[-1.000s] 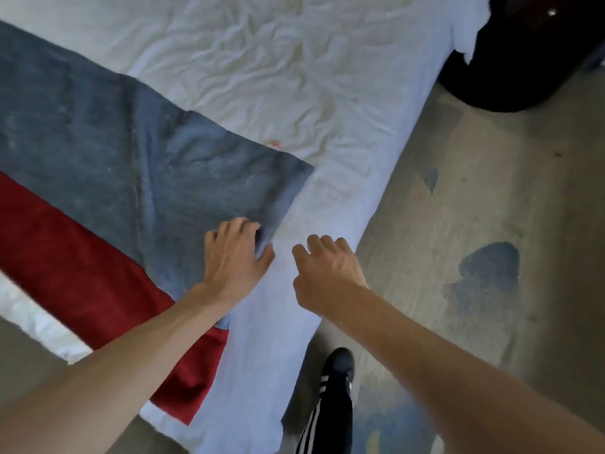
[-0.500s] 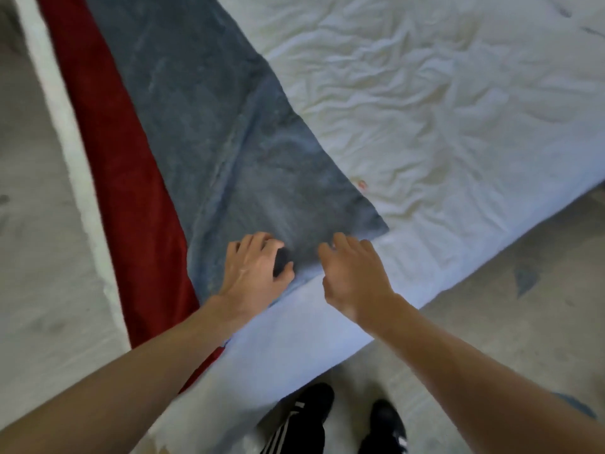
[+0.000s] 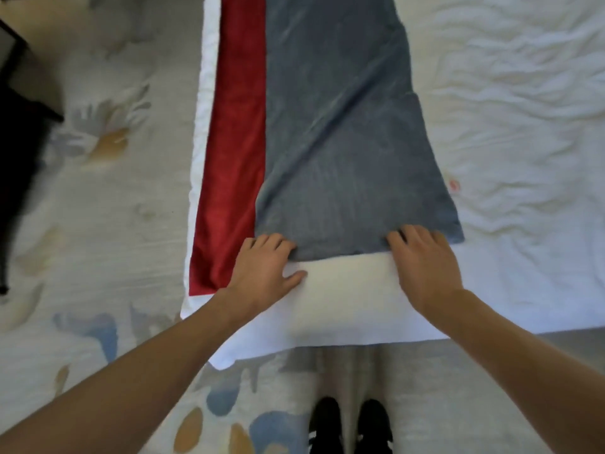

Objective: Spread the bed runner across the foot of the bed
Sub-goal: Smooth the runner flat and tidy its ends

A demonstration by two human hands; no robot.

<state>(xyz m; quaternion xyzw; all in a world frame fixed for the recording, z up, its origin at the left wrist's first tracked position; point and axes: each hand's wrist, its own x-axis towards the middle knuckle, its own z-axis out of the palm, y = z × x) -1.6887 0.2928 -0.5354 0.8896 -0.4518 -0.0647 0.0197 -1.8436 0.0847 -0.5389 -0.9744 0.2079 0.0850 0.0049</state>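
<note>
The bed runner is grey-blue with a red band along its left side. It lies lengthwise on the white bed, running away from me near the bed's left edge. My left hand is at the near-left corner of the grey part, fingers curled onto the edge and thumb out on the sheet. My right hand grips the same near edge close to its right corner. The grey cloth shows diagonal creases between and beyond the hands.
White sheet lies bare between the runner's end and the bed's near edge. Patterned carpet covers the floor on the left and below. Dark furniture stands at the far left. My black shoes are just below the bed edge.
The view has swung so the runner now runs straight away from me. My right hand has come onto the runner's near edge, and the two hands sit wider apart.
</note>
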